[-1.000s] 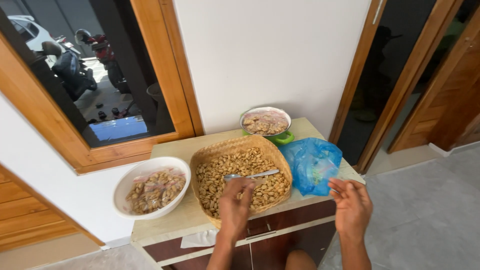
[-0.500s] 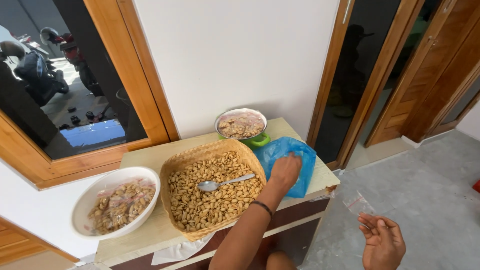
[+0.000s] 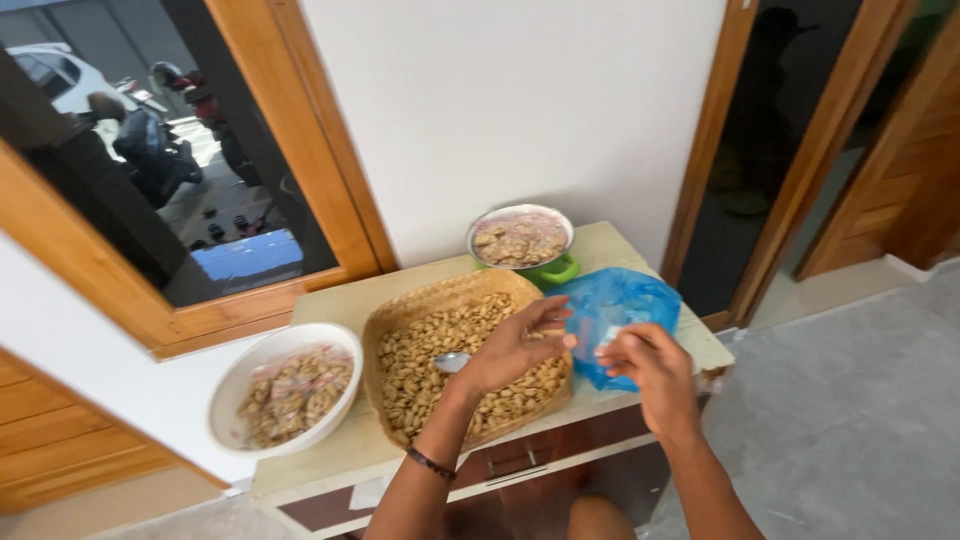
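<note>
Right hand [image 3: 648, 368] raised to blue bag [image 3: 622, 302], left hand [image 3: 516, 345] beside it

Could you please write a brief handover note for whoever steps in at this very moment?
Left hand: over the woven basket of peanuts, above the spoon; grip unclear.
Right hand: at the blue plastic bag, fingers pinching something small and pale.
White bowl and green-handled pot already hold small filled packets.
Left: loose peanuts fill the basket.

White wall [image 3: 520, 110], wood-framed window [image 3: 150, 170], wooden doorway [image 3: 790, 150], grey floor [image 3: 850, 420].
</note>
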